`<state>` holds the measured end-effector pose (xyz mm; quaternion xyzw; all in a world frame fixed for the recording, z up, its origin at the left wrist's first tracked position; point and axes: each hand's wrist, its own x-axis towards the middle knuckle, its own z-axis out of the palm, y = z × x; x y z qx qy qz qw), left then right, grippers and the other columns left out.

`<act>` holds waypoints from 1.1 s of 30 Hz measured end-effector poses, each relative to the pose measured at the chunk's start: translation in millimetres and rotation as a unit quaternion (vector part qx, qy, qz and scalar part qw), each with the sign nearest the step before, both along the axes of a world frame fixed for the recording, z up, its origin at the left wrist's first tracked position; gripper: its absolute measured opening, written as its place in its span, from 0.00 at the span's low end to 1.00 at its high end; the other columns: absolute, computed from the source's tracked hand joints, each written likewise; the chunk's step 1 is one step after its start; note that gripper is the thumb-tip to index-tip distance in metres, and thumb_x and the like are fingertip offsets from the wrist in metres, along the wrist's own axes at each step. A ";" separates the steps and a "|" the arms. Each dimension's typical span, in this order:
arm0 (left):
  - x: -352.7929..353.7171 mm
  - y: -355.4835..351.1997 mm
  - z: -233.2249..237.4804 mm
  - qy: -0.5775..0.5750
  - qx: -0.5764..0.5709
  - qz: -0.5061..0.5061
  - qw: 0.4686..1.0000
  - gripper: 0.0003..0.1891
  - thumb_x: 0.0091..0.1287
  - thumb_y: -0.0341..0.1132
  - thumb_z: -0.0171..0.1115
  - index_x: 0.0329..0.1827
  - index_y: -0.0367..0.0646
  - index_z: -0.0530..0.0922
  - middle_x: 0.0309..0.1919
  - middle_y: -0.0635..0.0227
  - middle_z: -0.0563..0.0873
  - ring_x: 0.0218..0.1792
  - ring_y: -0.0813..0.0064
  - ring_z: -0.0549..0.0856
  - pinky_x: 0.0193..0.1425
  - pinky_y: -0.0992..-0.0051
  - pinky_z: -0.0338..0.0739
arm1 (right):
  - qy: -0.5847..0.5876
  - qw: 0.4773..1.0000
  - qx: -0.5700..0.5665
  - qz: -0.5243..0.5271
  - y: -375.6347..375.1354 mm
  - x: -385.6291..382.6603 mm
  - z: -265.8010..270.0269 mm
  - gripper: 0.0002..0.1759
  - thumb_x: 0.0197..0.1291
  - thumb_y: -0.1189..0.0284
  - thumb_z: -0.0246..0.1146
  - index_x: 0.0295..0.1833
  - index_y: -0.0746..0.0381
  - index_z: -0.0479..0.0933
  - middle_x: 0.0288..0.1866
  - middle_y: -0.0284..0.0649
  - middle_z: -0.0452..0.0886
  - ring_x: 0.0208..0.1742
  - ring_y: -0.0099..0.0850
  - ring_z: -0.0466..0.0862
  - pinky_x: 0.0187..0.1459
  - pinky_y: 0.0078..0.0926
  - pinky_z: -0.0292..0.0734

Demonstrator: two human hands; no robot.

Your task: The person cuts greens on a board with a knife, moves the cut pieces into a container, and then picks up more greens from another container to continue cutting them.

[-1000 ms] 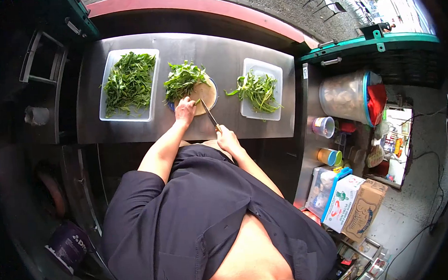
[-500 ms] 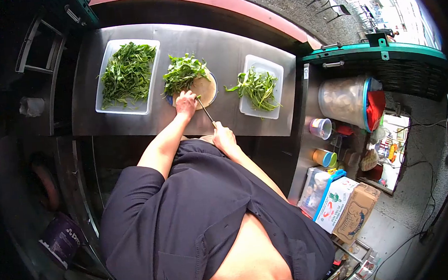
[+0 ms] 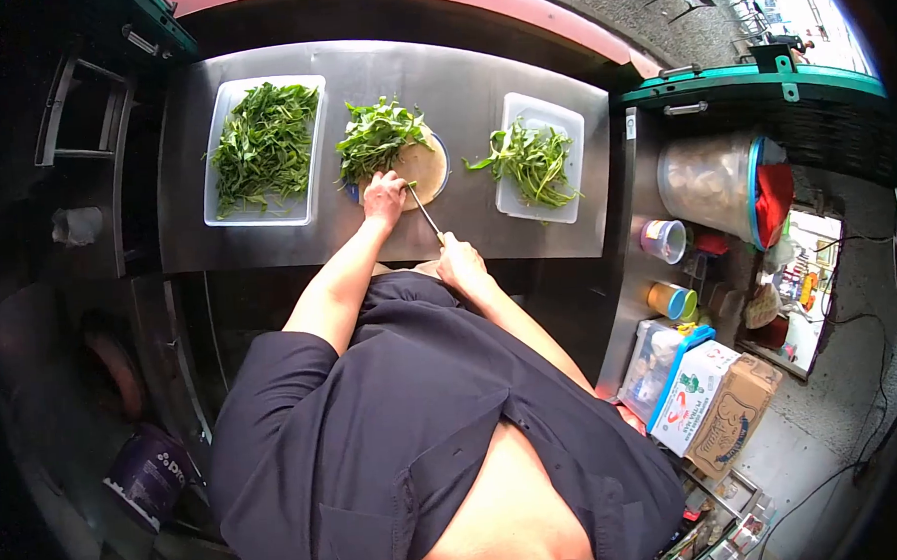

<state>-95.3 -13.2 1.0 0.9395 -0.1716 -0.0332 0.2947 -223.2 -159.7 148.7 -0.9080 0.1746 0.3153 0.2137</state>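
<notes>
My left hand (image 3: 383,197) is closed on leafy green stems at the near side of a round chopping board (image 3: 427,169). A heap of leafy greens (image 3: 379,133) covers the board's left and far part. In my right hand (image 3: 460,262) is a knife (image 3: 426,214), its blade reaching up to the stem ends beside my left fingers. A white tray (image 3: 315,151) of cut greens stands to the left. On the right, another white tray (image 3: 568,213) holds a smaller bunch of long-stemmed greens (image 3: 532,164), some sticking out over its left rim.
All of this rests on a steel table (image 3: 460,74). To the right, a side counter carries a large clear tub (image 3: 707,184), plastic cups (image 3: 664,241), a blue-lidded container (image 3: 662,361) and cardboard boxes (image 3: 725,418). A purple bucket (image 3: 149,478) is low at left.
The whole view has shifted slightly, so the table and trays appear a little further right. My left hand still holds the stems, and the knife stays close beside it.
</notes>
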 end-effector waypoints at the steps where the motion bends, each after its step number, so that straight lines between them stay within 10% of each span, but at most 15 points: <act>1: 0.9 0.3 -0.6 0.002 0.005 -0.004 1.000 0.05 0.62 0.34 0.70 0.39 0.51 0.90 0.41 0.71 0.85 0.50 0.62 0.84 0.53 0.63 0.85 | 0.024 1.000 -0.007 -0.001 0.6 5.1 0.0 0.15 0.72 0.70 0.56 0.60 0.62 0.74 0.48 0.62 0.87 0.53 0.58 0.88 0.57 0.54 0.82; 33: -7.5 2.4 7.1 -0.011 -0.018 0.038 0.999 0.06 0.64 0.32 0.69 0.41 0.47 0.90 0.42 0.66 0.88 0.50 0.60 0.84 0.57 0.64 0.81 | -0.078 0.993 0.085 -0.012 -63.2 4.3 -23.2 0.13 0.74 0.63 0.58 0.58 0.55 0.75 0.41 0.61 0.87 0.47 0.62 0.87 0.49 0.60 0.81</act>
